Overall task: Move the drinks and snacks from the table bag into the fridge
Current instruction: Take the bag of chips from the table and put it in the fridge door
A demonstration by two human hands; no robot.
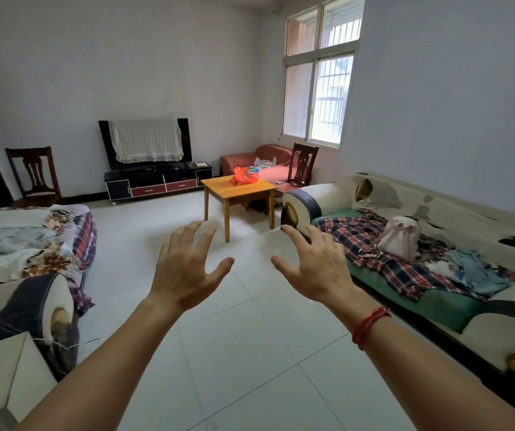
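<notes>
Start of the task, head view. One orange plastic bag (245, 175) sits on the one wooden surface (234, 189) across the room, toward its far edge; it looks full, with coloured packaging showing at its top. The drinks and snacks inside cannot be counted from here. No fridge is in view, and nothing visible has been taken out, so by this evidence no item is moved and the whole transfer remains: reach the surface, take the goods, carry them to the fridge.

Two hands are raised over the tiled floor, well apart from the bag. The left hand (184, 272) and the right hand (315, 269) both hold nothing; the fingers (204, 241) of each are spread apart and slightly bent. One red cord (369, 326) circles the right wrist.

Also counted: two dark wooden chairs (33, 172), one cloth-draped television (147, 141), one pink backpack (400, 237) on the right-hand sofa (436, 290).
</notes>
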